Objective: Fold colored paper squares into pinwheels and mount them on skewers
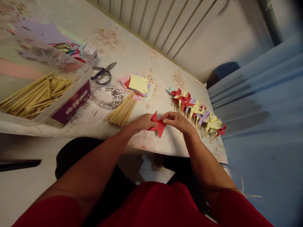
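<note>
Between my hands, above the front part of the table, is a red paper pinwheel [161,128] with its pointed blades folded. My left hand [145,122] grips it from the left, fingers closed on the paper. My right hand [176,120] pinches at its right side near the centre; whether a pin sits in those fingertips is too small to tell. Left of my left hand lies a bundle of thin wooden sticks [123,110]. Behind it is a stack of cut paper squares [138,84], a yellow one on top. Several finished pinwheels [195,108] on sticks lie right of my right hand.
A round clear dish [96,94] holds shiny metal pins. Scissors [103,74] lie behind it. At left stands a clear plastic box [78,85] of wooden sticks, with coloured paper [42,31] and small white boxes [90,52] beyond. A blue curtain [267,119] hangs at right.
</note>
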A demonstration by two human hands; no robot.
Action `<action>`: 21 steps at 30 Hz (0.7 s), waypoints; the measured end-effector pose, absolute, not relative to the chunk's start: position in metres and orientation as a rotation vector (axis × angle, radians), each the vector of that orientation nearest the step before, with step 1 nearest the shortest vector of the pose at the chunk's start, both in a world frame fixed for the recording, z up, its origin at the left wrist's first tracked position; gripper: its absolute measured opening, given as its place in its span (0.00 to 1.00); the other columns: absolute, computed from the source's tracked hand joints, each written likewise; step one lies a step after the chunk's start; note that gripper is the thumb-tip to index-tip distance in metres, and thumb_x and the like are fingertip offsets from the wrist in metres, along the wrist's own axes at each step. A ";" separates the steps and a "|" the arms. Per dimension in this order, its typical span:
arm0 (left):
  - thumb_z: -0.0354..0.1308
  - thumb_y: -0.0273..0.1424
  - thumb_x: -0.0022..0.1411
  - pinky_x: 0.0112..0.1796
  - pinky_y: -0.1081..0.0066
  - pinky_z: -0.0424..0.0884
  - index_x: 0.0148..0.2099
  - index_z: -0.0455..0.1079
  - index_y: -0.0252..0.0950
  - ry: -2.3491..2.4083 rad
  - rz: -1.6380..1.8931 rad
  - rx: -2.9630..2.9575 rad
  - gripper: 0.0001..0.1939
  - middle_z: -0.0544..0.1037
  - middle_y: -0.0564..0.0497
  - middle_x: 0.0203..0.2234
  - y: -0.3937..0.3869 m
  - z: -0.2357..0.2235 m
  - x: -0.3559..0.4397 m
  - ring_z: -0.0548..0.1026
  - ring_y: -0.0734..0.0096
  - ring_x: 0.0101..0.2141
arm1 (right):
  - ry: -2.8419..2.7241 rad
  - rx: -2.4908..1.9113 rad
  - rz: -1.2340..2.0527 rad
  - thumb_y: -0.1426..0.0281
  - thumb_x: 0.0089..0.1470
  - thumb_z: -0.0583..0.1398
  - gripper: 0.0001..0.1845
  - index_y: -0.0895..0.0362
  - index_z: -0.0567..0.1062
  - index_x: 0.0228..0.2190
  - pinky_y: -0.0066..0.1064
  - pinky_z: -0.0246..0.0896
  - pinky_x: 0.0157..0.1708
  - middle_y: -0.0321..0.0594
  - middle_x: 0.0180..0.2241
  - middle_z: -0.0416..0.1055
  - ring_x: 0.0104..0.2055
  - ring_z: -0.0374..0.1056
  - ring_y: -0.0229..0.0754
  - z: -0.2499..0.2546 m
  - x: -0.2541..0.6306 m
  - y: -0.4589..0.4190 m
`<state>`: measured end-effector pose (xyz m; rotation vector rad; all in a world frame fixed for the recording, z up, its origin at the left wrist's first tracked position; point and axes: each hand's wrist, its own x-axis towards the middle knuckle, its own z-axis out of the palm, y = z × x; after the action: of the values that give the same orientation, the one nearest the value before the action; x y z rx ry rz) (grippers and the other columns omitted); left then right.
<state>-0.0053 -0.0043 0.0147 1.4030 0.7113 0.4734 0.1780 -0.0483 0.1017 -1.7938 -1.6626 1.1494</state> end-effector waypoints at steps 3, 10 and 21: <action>0.56 0.28 0.46 0.22 0.73 0.51 0.25 0.65 0.34 0.712 0.452 1.462 0.03 0.64 0.56 0.18 -0.005 0.016 -0.007 0.58 0.78 0.20 | -1.806 -1.875 1.218 0.60 0.42 0.65 0.13 0.58 0.76 0.25 0.29 0.56 0.28 0.33 0.22 0.68 0.25 0.61 0.35 0.098 0.170 -0.045; 0.57 0.30 0.46 0.22 0.72 0.51 0.24 0.65 0.35 0.719 0.427 1.505 0.04 0.64 0.56 0.17 -0.007 0.025 -0.011 0.58 0.77 0.20 | -1.906 -1.913 1.168 0.66 0.41 0.61 0.09 0.58 0.69 0.18 0.25 0.45 0.22 0.29 0.17 0.59 0.21 0.52 0.31 0.082 0.162 -0.043; 0.64 0.37 0.50 0.26 0.74 0.61 0.31 0.71 0.32 0.597 0.596 0.974 0.12 0.73 0.51 0.22 -0.003 0.016 -0.009 0.68 0.76 0.23 | -1.326 -1.761 1.266 0.65 0.36 0.65 0.09 0.57 0.74 0.19 0.24 0.50 0.21 0.29 0.16 0.65 0.19 0.55 0.31 0.065 0.167 -0.050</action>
<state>-0.0086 -0.0032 0.0162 0.9744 0.5967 0.5965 0.1666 -0.0502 0.0650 -1.7609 -1.3256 1.2661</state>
